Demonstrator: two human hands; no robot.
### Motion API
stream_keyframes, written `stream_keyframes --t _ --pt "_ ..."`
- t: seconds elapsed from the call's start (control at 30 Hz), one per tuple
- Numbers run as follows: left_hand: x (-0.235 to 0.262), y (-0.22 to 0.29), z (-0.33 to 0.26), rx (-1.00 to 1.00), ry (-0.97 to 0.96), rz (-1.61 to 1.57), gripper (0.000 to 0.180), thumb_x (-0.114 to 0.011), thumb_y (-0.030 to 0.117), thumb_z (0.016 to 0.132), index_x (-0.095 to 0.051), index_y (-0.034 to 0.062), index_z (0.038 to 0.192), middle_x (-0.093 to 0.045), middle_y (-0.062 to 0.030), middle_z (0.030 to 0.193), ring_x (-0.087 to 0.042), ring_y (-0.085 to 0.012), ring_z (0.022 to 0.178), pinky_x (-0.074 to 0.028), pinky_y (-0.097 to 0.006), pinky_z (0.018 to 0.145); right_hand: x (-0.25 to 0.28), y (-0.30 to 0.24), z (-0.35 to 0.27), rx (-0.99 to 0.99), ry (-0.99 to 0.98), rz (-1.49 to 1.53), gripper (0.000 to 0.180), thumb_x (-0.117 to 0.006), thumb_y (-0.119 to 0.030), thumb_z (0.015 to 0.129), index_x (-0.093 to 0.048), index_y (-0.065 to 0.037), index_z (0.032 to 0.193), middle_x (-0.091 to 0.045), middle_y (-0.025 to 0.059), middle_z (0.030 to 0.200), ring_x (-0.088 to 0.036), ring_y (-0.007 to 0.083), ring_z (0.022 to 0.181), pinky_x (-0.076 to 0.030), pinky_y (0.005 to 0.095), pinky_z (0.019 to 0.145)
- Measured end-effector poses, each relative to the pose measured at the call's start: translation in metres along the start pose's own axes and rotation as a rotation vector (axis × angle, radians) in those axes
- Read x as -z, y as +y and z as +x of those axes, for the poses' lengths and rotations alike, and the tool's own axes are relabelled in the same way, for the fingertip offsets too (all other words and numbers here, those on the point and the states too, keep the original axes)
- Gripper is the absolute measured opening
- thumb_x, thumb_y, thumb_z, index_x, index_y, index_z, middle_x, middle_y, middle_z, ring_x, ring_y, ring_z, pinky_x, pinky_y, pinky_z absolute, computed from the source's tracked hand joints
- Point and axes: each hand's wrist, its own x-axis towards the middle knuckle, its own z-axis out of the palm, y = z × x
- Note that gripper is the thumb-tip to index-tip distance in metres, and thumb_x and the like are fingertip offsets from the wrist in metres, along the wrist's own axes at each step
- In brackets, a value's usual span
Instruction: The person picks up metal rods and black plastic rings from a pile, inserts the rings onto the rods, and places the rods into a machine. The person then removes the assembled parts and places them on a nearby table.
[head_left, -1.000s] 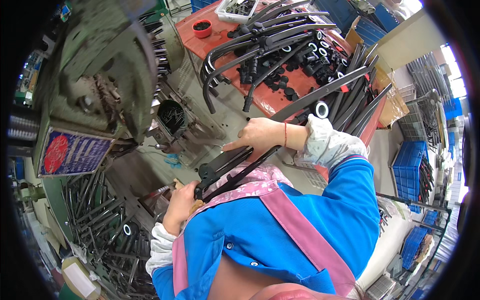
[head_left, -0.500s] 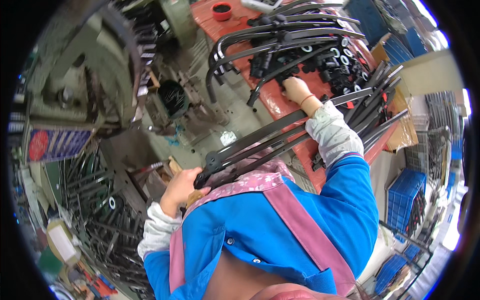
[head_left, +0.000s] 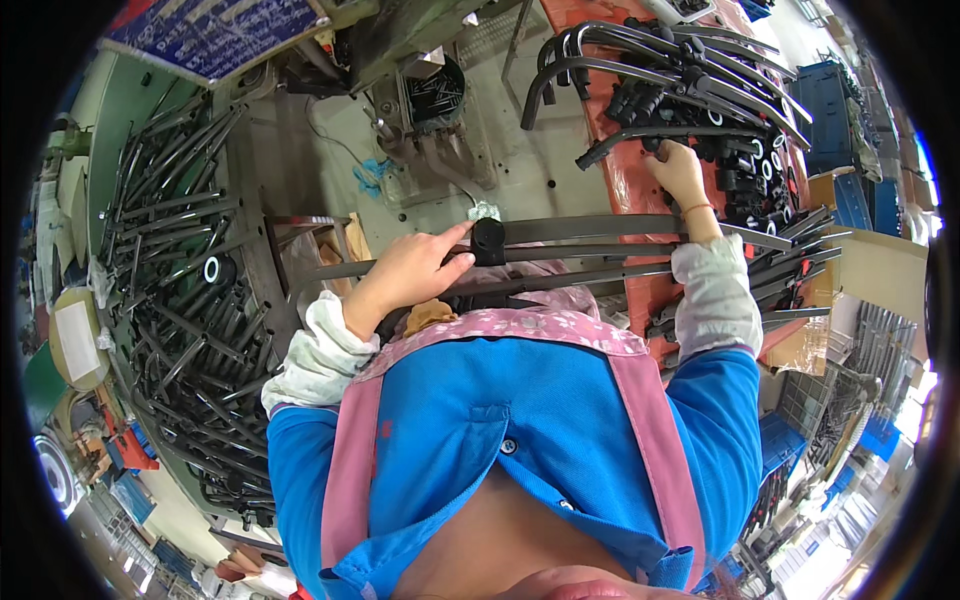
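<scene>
My left hand (head_left: 412, 268) rests on a long dark metal bar (head_left: 590, 228) lying across the bench in front of me, with the fingertips at a black plastic end cap (head_left: 488, 240) fitted on it. Two more bars (head_left: 580, 278) lie parallel just below. My right hand (head_left: 680, 172) reaches forward into a heap of small black plastic caps (head_left: 740, 150) on the red bench top (head_left: 625, 185), its fingers closed among them. Whether it holds a cap is hidden. Curved black tubes (head_left: 640, 70) lie over that heap.
A grey press machine (head_left: 440, 120) with a round bin of small dark parts (head_left: 436, 95) stands ahead. A big pile of dark tubes (head_left: 170, 300) fills the left. More straight bars (head_left: 800, 260) and cardboard boxes (head_left: 880, 270) sit right, with blue crates (head_left: 830, 90) beyond.
The bars came down from a slant to lie level across the bench. My left hand moved up onto the capped bar end. My right hand stays out in the cap heap.
</scene>
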Motion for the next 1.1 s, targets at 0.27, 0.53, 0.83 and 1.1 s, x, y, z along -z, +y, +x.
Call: stream_keyframes --t 0.27,0.53,0.83,1.1 --pt "0.007 0.001 0.001 0.012 -0.026 0.049 0.056 -0.06 0.035 0.093 -0.051 0.0099 0.142 -0.066 -0.0278 0.082 -0.064 -0.0459 0.077 -0.05 -0.052 0.071 0.023 -0.199 -0.09 -0.052 -0.609 1.156 0.029 -0.06 0.005 0.089 -0.06 0.007 0.118 -0.062 -0.0003 0.085 -0.064 0.0078 0.071 -0.054 0.0214 0.063" --pt "0.003 -0.005 0.0 0.042 0.003 0.048 0.054 -0.063 0.031 0.088 -0.055 0.0089 0.137 -0.071 -0.0213 0.089 -0.067 -0.0429 0.081 -0.053 -0.05 0.073 -0.004 -0.227 -0.104 -0.021 -0.587 1.079 0.027 -0.065 -0.003 0.093 -0.065 0.006 0.119 -0.069 0.0026 0.08 -0.062 0.005 0.072 -0.052 0.0208 0.068" --pt "0.003 -0.009 0.002 0.02 0.009 0.077 0.044 -0.062 0.031 0.086 -0.063 0.0055 0.122 -0.072 -0.02 0.091 -0.068 -0.0399 0.083 -0.054 -0.049 0.074 -0.012 -0.231 -0.108 -0.068 -0.562 1.137 0.021 -0.063 -0.004 0.095 -0.065 0.006 0.113 -0.07 0.0071 0.083 -0.068 0.01 0.075 -0.055 0.0233 0.068" --pt "-0.003 -0.014 0.004 -0.011 0.058 0.052 0.039 -0.062 0.031 0.085 -0.067 0.005 0.114 -0.07 -0.0219 0.083 -0.068 -0.0407 0.078 -0.054 -0.049 0.072 -0.013 -0.224 -0.108 -0.129 -0.599 1.212 0.022 -0.062 -0.004 0.097 -0.063 0.007 0.116 -0.071 0.0111 0.096 -0.069 0.0131 0.079 -0.057 0.0242 0.071"
